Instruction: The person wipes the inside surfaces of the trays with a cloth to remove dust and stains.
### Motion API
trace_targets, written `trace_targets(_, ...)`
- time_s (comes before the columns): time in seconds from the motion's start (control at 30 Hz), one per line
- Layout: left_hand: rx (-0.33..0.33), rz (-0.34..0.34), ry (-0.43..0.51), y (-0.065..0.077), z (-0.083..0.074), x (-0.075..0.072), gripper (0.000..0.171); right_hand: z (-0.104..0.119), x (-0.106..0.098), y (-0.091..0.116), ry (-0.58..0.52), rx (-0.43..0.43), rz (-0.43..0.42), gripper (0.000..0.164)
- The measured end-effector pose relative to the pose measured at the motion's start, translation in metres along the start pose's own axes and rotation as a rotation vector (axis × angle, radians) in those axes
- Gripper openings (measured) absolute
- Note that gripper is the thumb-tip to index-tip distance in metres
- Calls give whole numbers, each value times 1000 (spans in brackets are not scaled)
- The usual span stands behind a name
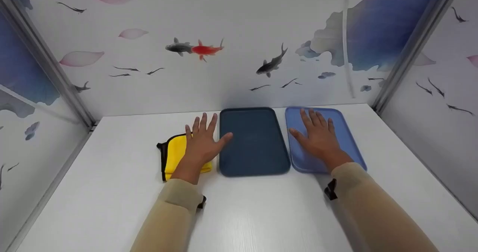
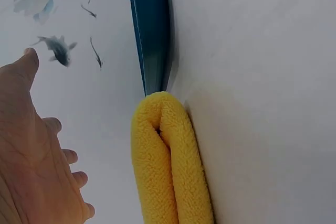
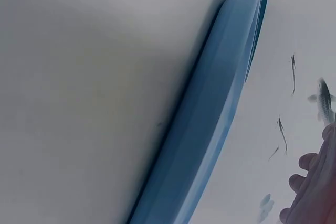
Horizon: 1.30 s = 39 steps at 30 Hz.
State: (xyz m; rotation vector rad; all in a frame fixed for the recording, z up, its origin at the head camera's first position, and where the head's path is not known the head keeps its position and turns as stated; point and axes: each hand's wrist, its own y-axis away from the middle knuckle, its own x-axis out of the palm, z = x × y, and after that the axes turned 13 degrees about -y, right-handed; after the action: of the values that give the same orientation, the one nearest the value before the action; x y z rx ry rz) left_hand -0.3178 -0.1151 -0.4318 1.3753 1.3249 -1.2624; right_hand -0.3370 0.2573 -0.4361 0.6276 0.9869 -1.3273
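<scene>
My left hand (image 1: 203,142), fingers spread and straight, hovers over the right part of a folded yellow towel (image 1: 175,153) with a black edge. Its thumb overlaps the left rim of a dark blue tray (image 1: 254,143) in the head view. In the left wrist view the towel (image 2: 165,166) shows its thick, fluffy fold, and the palm (image 2: 37,166) is held above it with nothing in it. Over a lighter blue tray (image 1: 347,143) my right hand (image 1: 319,138) is stretched out, palm down and holding nothing. The right wrist view catches its fingers (image 3: 315,182) raised above the tray's rim (image 3: 210,119).
Towel and both trays lie side by side on a white table (image 1: 254,211). A white back wall (image 1: 239,84) painted with fish and petals rises right behind the trays. Side panels with metal posts (image 1: 48,54) stand to the left and right.
</scene>
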Motion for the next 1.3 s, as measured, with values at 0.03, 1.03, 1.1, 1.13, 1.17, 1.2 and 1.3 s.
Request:
trace_targets(0.03,-5,-2,7,1,2,0,94,-2,-1,0,-2,0,-3,96)
trace_targets(1.03,-156,-10,86,19,58,-6,95,-50,-37,40,-307,4,-111,81)
trace_targets(1.1,-165,-12,94,21,63,-7,95,-56,-39,42,-335,28,-116,81)
trace_targets(1.13,-169,-13,95,21,65,-7,95,-58,-40,43,-348,42,-120,82)
trace_targets(1.17,-172,-12,96,22,67,-8,95,-61,-41,44,-360,58,-124,82)
trace_targets(1.2,-176,-11,98,22,68,-9,95,-64,-41,46,-376,72,-130,82)
trace_targets(1.3,-186,-6,102,23,72,-11,94,-72,-44,48,-429,106,-138,81)
